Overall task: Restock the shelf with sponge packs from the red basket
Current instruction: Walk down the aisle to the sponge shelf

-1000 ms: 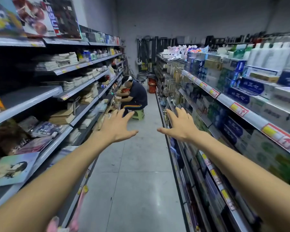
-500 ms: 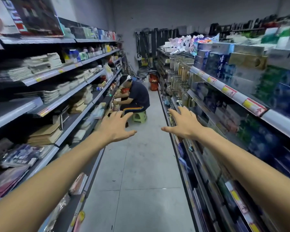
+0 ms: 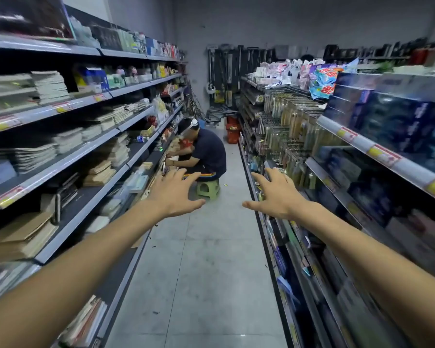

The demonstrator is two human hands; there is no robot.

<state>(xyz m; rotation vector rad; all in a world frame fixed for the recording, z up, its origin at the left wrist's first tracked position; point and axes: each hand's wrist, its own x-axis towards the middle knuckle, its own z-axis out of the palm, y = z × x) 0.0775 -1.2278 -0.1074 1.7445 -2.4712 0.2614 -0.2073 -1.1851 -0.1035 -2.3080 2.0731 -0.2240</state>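
Both my arms stretch forward down a shop aisle. My left hand (image 3: 175,194) has its fingers spread and holds nothing. My right hand (image 3: 274,194) is likewise spread and empty. A red basket (image 3: 232,133) stands on the floor at the far end of the aisle, against the right-hand shelving, well beyond my hands. I cannot make out sponge packs from here.
A person (image 3: 204,153) sits on a small green stool (image 3: 207,188) in the aisle's left half, facing the left shelves (image 3: 91,151) of notebooks and paper. The right shelves (image 3: 357,141) carry boxed and hanging goods. Grey floor tiles (image 3: 206,272) run between them.
The view has advanced along the aisle, so the seated person and the far basket look closer. Both hands stay outstretched and empty, with fingers spread.
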